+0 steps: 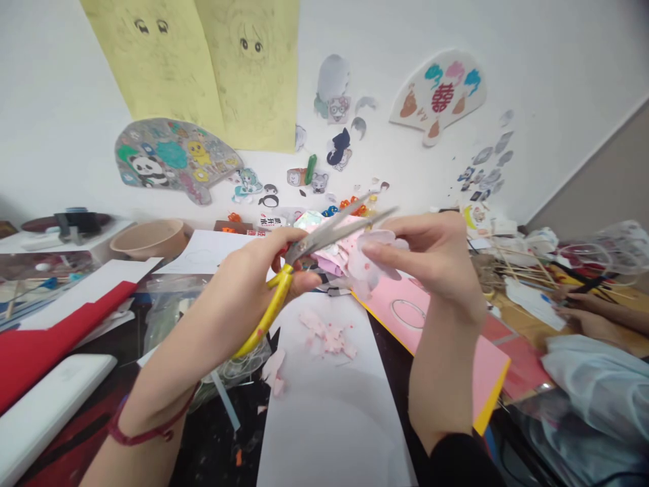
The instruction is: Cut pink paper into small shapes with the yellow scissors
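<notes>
My left hand [258, 270] is closed around a pair of scissors [317, 238] with yellow handles, its blades apart and pointing up to the right. Between the thumb and fingers of my right hand [436, 257] is a pale pink paper cutout [372, 264] with rounded, petal-like edges and small pink spots. The blades pass close above the cutout; I cannot tell if they touch it. Below both hands lies a white sheet [334, 419] with pink paper scraps [329, 336] on it. Another scrap [274, 372] rests at its left edge.
Right of the sheet lies pink paper with a yellow edge [405, 314]. A beige bowl [149, 238], red paper [55, 331] and a white case [55, 412] are at the left. At the far right, another person's hands [588, 318] hold a dark tool near sticks.
</notes>
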### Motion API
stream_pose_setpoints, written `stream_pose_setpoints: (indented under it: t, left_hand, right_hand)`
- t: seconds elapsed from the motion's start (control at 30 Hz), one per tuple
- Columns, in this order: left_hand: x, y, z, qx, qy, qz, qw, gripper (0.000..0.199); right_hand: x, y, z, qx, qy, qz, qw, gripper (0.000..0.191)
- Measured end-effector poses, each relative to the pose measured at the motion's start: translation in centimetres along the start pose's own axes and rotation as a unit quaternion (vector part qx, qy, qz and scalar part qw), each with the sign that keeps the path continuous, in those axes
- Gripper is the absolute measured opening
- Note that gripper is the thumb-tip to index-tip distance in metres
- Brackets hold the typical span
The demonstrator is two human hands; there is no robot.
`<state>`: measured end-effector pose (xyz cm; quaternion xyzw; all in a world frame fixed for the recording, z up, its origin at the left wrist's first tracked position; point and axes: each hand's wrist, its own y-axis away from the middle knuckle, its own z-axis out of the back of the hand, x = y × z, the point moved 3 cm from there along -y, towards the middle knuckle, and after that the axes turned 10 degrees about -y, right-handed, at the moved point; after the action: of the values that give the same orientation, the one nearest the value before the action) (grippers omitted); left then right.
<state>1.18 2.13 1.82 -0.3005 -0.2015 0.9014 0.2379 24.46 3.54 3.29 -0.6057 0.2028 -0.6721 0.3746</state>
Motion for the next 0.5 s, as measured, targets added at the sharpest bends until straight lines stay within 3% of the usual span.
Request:
stream_pose_setpoints:
  t: [0.13,0.27,0.5]
  left_hand:
    - [-0.3,-0.4,-0.6,-0.1,0.131,0.024,0.986,0.032]
    - [-1.2,-0.5,-1.9,-0.072,0.307,0.033,0.948,0.043]
    - [-1.5,-0.1,-2.7,-0.131,0.334,0.028,0.933,0.035]
  right_hand:
    - [0.0,-0.4,-1.3,0.022,0.003,-0.036,0.999,0.021]
    - [-0.4,-0.8,-2.5,0.035,-0.021,-0.041,0.998,0.017]
    - [-0.8,-0.7,-3.8,-0.005,-0.041,-0.031,0.999,0.011]
